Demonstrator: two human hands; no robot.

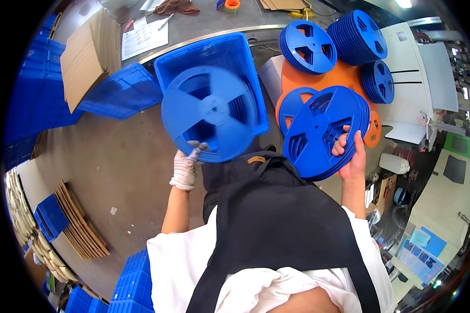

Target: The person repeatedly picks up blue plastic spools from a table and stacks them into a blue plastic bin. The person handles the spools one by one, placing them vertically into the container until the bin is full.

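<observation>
1. The left hand, in a striped knit glove, pinches the lower rim of one blue plastic reel flange between thumb and fingers. The disc is blurred, tilted, with cut-out windows around a central hub, in front of the blue plastic bin, overlapping its near edge and left corner. More blue discs show through the openings, inside the bin.

2. The bare right hand clasps a stack of similar blue flanges at its right side, fingers at a window, thumb by the outer edge. The stack covers the near edge of an orange surface; whether it rests there cannot be told.

3. Three other blue reel stacks stand towards that surface's far and right edges.

4. A single flange looks light, stiff and smooth, perhaps slippery; a rim pinch should serve, though thin spokes might crack if bent. The stack is likely heavier and prone to fanning apart, so the grip is best kept through a window and around the rim.
</observation>
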